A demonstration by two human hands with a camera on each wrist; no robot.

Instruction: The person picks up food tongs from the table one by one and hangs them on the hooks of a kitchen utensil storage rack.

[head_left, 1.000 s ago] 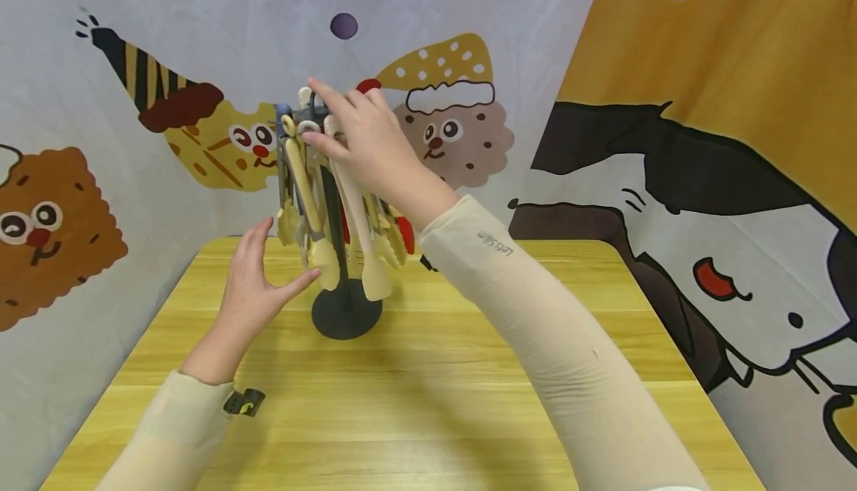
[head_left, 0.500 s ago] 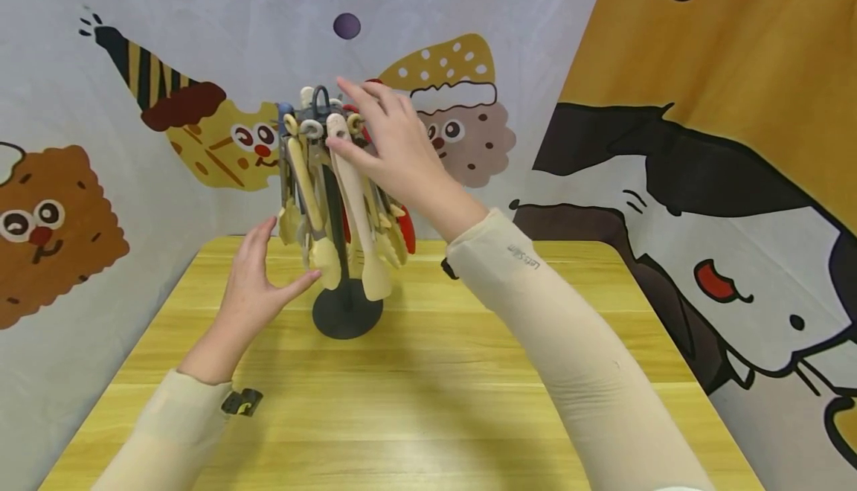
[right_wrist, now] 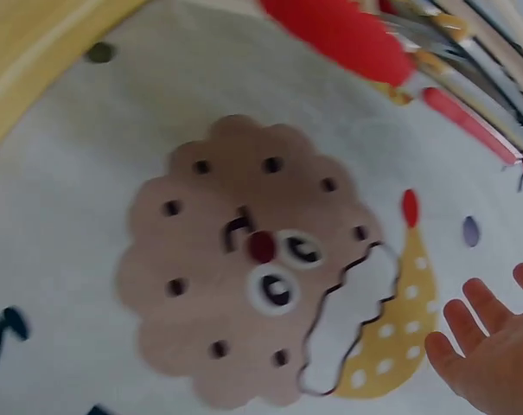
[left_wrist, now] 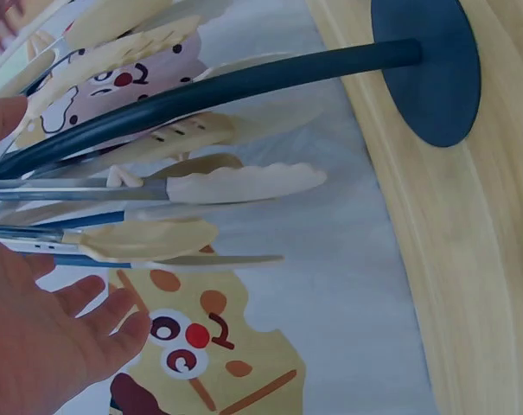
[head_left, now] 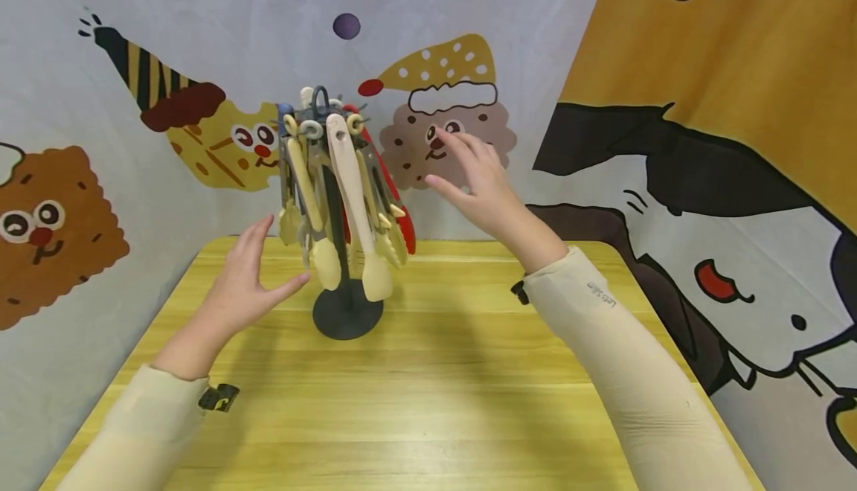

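Note:
A dark utensil stand (head_left: 348,316) with a round base and a looped top bears several hanging kitchen utensils. In front hangs a cream spatula (head_left: 351,186) with a hole in its handle; left of it is a pale yellow spoon-shaped utensil (head_left: 326,262). A red utensil (head_left: 405,232) hangs on the right side, also large in the right wrist view. My left hand (head_left: 241,290) is beside the stand's left side, thumb and fingers spread, holding nothing. My right hand (head_left: 478,186) is in the air to the right of the stand, fingers extended, apart from everything.
The stand is on a wood-grain table (head_left: 428,402), near its back edge. Behind the table hangs a white cloth (head_left: 254,15) printed with cartoon food figures. An orange cloth (head_left: 736,52) with a black-and-white animal covers the right side.
My right hand has left the top of the stand and moved right and down. My left hand has drawn back slightly to the left. The cream spatula hangs in front, now unobstructed.

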